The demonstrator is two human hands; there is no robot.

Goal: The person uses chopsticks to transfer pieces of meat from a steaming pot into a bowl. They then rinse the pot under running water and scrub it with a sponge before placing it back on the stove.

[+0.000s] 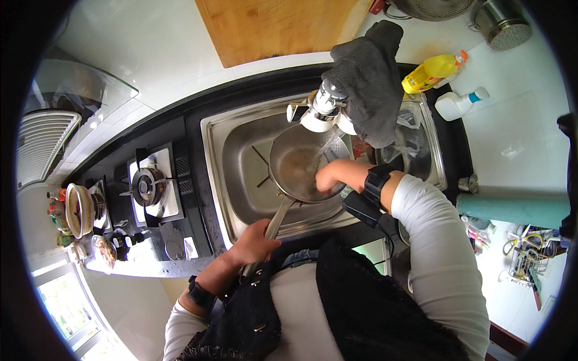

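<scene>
A metal frying pan (293,167) is held tilted over the left basin of a stainless steel sink (239,180). My left hand (255,241) grips its long metal handle (281,216) near my body. Inside the pan, my right hand (330,175) reaches down against the inner wall with its fingers bent. Its fingertips are hidden, so whether it holds something does not show. Water falls into the pan from a white and chrome faucet fitting (323,106), and murky water lies in the bottom. A dark grey cloth (368,81) drapes over the faucet.
Clear plastic bags (404,140) lie in the smaller right basin. A yellow detergent bottle (431,72) and a white bottle (458,104) stand behind it. To the left is a gas burner (149,186). A wooden cutting board (280,31) leans at the back wall.
</scene>
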